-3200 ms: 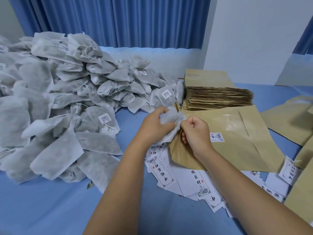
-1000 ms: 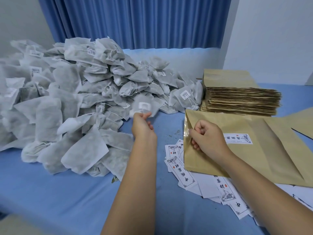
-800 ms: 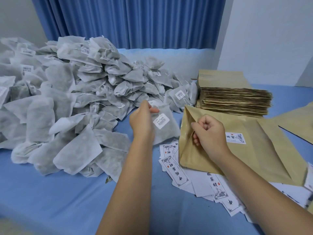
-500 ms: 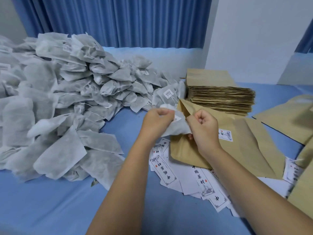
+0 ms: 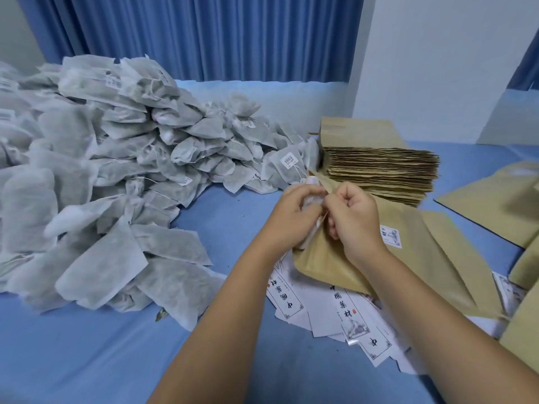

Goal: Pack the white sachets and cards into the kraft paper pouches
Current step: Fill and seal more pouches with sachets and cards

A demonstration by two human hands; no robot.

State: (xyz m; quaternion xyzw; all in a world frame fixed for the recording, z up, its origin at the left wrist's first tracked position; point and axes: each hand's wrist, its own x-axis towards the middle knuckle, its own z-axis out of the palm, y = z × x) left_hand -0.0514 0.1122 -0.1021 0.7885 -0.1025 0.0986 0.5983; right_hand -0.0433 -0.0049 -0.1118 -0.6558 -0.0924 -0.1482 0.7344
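Note:
A kraft paper pouch (image 5: 414, 258) with a small printed label lies on the blue table, its mouth lifted toward the left. My right hand (image 5: 353, 220) pinches the upper edge of that mouth. My left hand (image 5: 291, 217) grips a white sachet (image 5: 311, 190) at the opening; most of the sachet is hidden between my hands and the pouch. A big heap of white sachets (image 5: 116, 176) fills the left side. Printed white cards (image 5: 329, 310) lie scattered under the pouch.
A tall stack of flat kraft pouches (image 5: 379, 170) stands behind my hands. More kraft pouches (image 5: 495, 199) lie at the right edge. Blue curtains and a white wall close off the back. Bare blue tabletop (image 5: 87, 360) stretches along the near left.
My left hand picked a sachet from the heap and carried it right to the pouch mouth. The sachet now sits deeper between my hands than half a second ago.

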